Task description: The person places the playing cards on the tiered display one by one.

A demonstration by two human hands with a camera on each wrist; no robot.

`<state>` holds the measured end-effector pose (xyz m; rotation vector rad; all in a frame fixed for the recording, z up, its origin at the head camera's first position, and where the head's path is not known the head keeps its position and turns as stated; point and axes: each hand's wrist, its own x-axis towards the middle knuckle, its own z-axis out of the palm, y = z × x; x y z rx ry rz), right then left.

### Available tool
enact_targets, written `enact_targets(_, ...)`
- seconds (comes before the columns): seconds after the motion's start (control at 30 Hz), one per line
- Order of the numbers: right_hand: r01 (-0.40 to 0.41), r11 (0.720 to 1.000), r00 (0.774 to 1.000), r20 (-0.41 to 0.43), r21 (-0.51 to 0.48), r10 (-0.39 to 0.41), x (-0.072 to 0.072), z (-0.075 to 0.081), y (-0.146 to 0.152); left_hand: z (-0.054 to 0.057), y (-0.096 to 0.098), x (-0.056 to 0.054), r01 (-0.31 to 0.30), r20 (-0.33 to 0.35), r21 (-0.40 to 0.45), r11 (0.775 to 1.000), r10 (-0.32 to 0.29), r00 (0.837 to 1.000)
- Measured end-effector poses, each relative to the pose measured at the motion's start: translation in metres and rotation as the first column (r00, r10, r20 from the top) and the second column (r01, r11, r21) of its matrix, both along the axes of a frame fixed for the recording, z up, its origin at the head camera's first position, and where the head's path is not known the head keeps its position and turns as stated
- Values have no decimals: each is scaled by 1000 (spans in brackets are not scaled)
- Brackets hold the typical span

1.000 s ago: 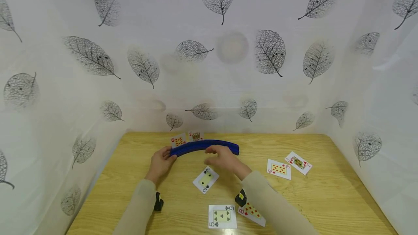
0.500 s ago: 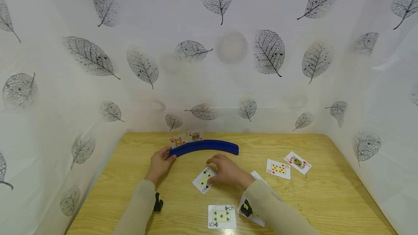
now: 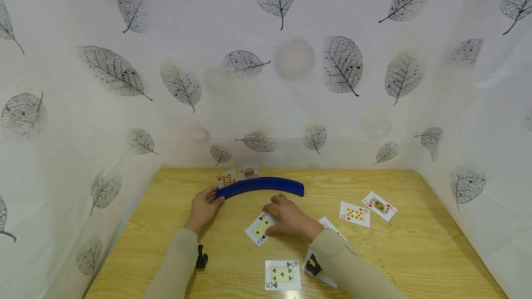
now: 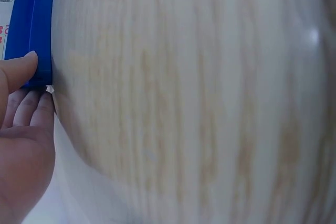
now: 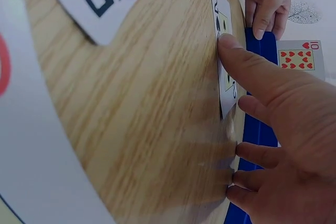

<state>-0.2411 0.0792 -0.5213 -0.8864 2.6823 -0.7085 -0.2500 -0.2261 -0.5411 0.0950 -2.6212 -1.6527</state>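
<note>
A curved blue card holder (image 3: pixel 266 182) stands toward the back of the table, and my left hand (image 3: pixel 204 209) grips its left end, thumb on the near side. Two cards stand in the holder's left part: a ten of hearts (image 5: pixel 299 59) and a red face card (image 3: pixel 249 173). In front of the holder, a two of spades (image 3: pixel 258 229) lies face up. My right hand (image 3: pixel 288 219) is over its right side; the right wrist view shows the thumb on the card's face, the index fingertip near one corner, and the other fingers spread at the tabletop.
A five of clubs (image 3: pixel 283 275) lies at the near edge. Under the right forearm are two partly hidden cards, one card (image 3: pixel 329 225) behind the other. A ten of diamonds (image 3: pixel 354 214) and a jack of hearts (image 3: pixel 379 206) lie at right. Leaf-printed curtain (image 3: pixel 291 105) surrounds the table.
My right hand has come back from beside the holder, down to the two of spades, and has stayed there over the last half second. The left hand keeps its hold.
</note>
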Motion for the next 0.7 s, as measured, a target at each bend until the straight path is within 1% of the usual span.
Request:
enact_targets(0.43,-3,1000,1000,1,19,3,0,1,-1,0,0,0,4,-2,-12,1000,-4,1000)
enact_targets(0.53,-2,1000,1000,-28,19,2,-1,-1,-3,1,0,0,5,-3,-16,1000,-5,1000)
enact_targets(0.6,12,1000,999,-42,5,-12,-2,-2,-4,0,0,0,5,-5,-23,1000,-5,1000)
enact_targets(0.7,61,998,997,-43,-31,-62,-3,-3,-7,-1,0,0,6,-10,-32,999,-6,1000)
